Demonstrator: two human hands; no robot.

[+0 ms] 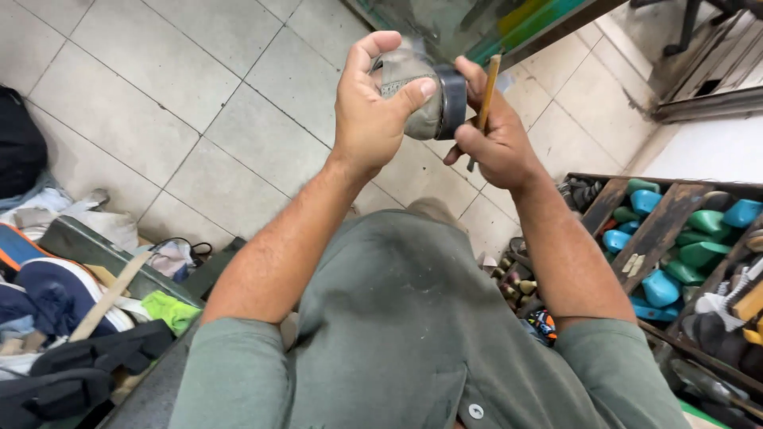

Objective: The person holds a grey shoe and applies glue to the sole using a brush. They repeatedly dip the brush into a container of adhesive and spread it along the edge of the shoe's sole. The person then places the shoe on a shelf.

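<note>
Green shirt point(413, 318) below, two hands up, working on a shoe.
Left hand point(369, 111) grips the grey shoe point(417, 91); right hand point(493, 139) pinches a wooden stick point(486, 87) by its dark sole; next, careful strokes.

A worn grey shoe with a thick dark rubber sole point(425, 95) is held up in the air above the tiled floor, gripped around its upper, with the sole edge turned to the right. Its fabric looks scuffed and dusty. A slim wooden-handled tool, yellowish-brown and stick-like point(486, 95), stands nearly upright just beside the sole's edge, its top leaning slightly right; its lower end is hidden.
</note>
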